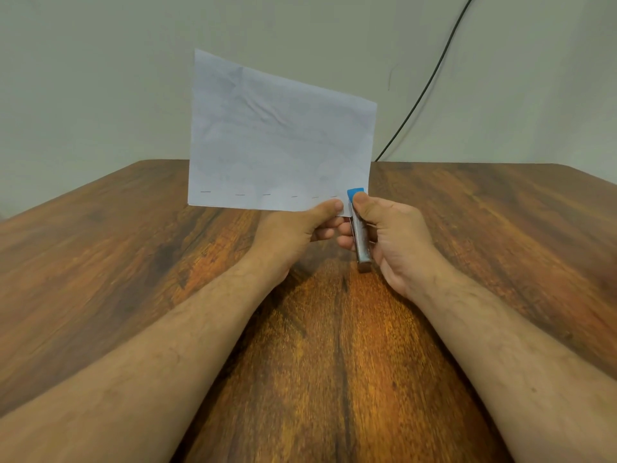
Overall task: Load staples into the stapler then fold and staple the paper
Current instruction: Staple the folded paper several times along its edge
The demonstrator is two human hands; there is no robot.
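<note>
**Paper held upright, stapler at its lower right corner**

Paper point(280, 138) stands nearly upright in front of you, lifted clear of the tabletop point(100, 262), its top edge sloping down from left to right. The sheet looks creased across the upper middle. Along its bottom edge runs a row of staples point(239, 195), spaced from the left corner toward the right.

Your left hand point(293, 232) pinches the paper's bottom edge close to the right corner: the thumb lies flat on the near face, and the fingers curl behind the sheet. That grip is pressed together on the paper.

Your right hand point(394, 235) holds the stapler point(361, 238), a slim metal body with a blue tip at the far end. The thumb presses on top of the blue tip, and the fingers wrap underneath the metal body, so this grip is clenched round the tool. The stapler points away from you, with its blue end sitting on the paper's lower right corner, just right of the last staple in the row. Its near end sticks out below your palm toward you.

Both hands are just beside each other, the left fingertips nearly touching the stapler's side. Both forearms reach over the wood-grain tabletop. Behind it is a plain wall, and a dark cable point(430, 78) runs down it at the right, meeting the tabletop's far edge.
</note>
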